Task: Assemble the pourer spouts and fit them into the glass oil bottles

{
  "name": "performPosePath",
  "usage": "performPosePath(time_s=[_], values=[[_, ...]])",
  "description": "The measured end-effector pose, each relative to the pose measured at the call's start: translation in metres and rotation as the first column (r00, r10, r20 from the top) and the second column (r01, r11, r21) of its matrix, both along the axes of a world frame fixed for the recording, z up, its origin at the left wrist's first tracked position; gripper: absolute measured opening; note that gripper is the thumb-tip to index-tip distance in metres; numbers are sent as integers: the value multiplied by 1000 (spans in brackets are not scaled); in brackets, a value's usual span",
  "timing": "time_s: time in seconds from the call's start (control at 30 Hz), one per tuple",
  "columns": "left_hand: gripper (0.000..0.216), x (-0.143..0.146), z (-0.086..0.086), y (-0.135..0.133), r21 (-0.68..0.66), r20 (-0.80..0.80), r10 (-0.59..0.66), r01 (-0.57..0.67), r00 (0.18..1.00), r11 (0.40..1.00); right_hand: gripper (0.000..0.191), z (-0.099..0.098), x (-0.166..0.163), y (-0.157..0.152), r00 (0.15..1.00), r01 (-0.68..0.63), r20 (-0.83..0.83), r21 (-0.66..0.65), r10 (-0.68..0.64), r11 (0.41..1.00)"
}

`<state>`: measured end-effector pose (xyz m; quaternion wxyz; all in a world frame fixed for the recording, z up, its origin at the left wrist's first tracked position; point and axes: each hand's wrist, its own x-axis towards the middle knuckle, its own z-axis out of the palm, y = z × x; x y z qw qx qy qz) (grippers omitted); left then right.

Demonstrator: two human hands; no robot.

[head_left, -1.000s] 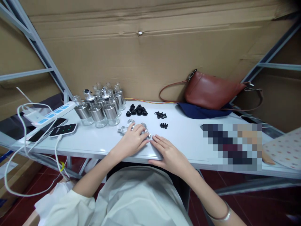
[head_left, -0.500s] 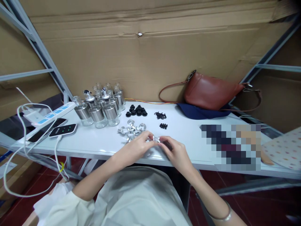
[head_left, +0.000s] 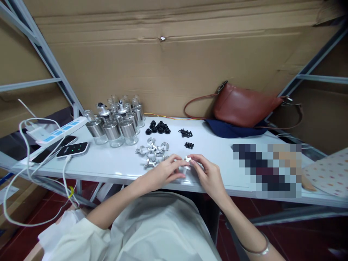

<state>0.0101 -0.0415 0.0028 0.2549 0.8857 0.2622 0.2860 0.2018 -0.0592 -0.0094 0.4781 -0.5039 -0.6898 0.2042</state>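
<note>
Between the thumb and finger of my right hand (head_left: 209, 174) is a small white and silver pour spout part (head_left: 188, 159). My left hand (head_left: 167, 170) is close beside it, thumb and forefinger apart, its fingertips near or touching the part. Just beyond my left hand lies a loose pile of similar silver and white spout parts (head_left: 152, 152). Farther back sit a group of black stoppers (head_left: 160, 127), a heap of thin black pieces (head_left: 185, 133) and a little cluster of short black caps (head_left: 189, 145).
Glass bottles with steel bands (head_left: 112, 135) stand at the left, two topped with spouts. Beside them are a power strip (head_left: 65, 129), a phone (head_left: 51, 152) and a white device (head_left: 73, 150). A brown bag (head_left: 241, 105) rests on dark blue cloth (head_left: 231, 129). Cardboard (head_left: 174, 72) backs the table.
My left fingers have spread from their pinch on the part. The part now sits higher and slightly right, in my right fingers, with its white side showing.
</note>
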Motion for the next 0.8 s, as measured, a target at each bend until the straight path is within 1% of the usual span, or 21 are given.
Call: performPosePath(time_s=[0.07,0.23,0.3,0.37,0.43,0.5,0.57,0.6,0.67,0.7,0.77,0.8], values=[[30,0,-1,2,18,-3,-36,36,999,999,24,-1,0,1,1000,-2,-5,-3,2,1000],[28,1,0,2,-13,5,-38,38,999,999,23,-1,-1,1,999,-25,-36,-21,25,999],[27,1,1,1,-2,9,-42,42,999,999,24,1,-1,1,999,-29,-31,-23,29,999],[27,1,1,1,8,16,-28,28,999,1000,27,3,2,4,1000,-24,6,-15,24,1000],[27,1,0,1,-1,26,-4,4,1000,1000,32,6,9,10,993,3,121,20,-5,1000],[27,0,0,1,-13,27,12,-11,1000,1000,40,5,19,19,945,56,315,105,-86,993],[26,0,1,1,-11,16,5,-5,1000,1000,44,2,29,27,845,102,499,203,-193,974],[26,0,1,0,-10,9,-1,2,1000,1000,44,-1,33,31,793,111,567,227,-224,968],[25,0,2,0,-10,-3,-12,12,1000,1000,45,-5,37,35,709,108,667,221,-231,969],[25,0,2,-1,-11,-7,-16,15,1000,1000,46,-7,37,36,681,100,700,204,-217,974],[26,0,2,-2,-3,-10,-18,18,1000,1000,46,-8,36,35,653,90,734,172,-188,981],[27,0,2,-2,4,-11,-20,20,1000,1000,45,-8,36,35,655,90,733,165,-183,982]])
